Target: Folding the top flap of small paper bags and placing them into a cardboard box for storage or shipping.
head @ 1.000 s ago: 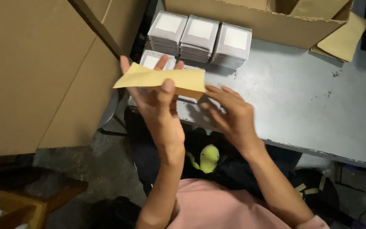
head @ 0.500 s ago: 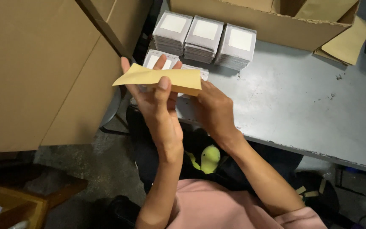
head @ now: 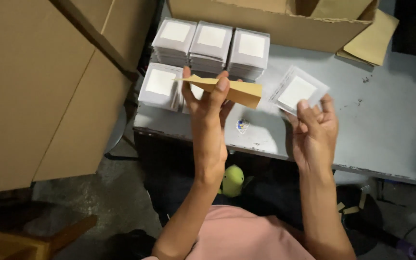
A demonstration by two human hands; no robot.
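My left hand (head: pixel 207 103) is raised over the table's near edge and grips a folded brown paper envelope (head: pixel 234 90) between thumb and fingers. My right hand (head: pixel 314 127) is further right and pinches the lower corner of a flat clear packet with a white square inside (head: pixel 298 91). The packet is tilted and hangs just above the grey table (head: pixel 391 125). Behind my left hand, stacks of the same clear packets (head: pixel 212 43) stand in a row, with another stack (head: pixel 161 85) nearer the table's left corner.
An open cardboard box (head: pixel 275 21) sits at the back of the table with brown envelopes (head: pixel 372 41) beside it. A large cardboard panel (head: pixel 39 91) leans on the left. A small sticker (head: pixel 241 126) lies on the table. A yellow-green toy (head: pixel 232 180) shows below the edge.
My right hand has come away from the envelope to the right with a clear packet in it. The left hand still holds the envelope, now higher in view.
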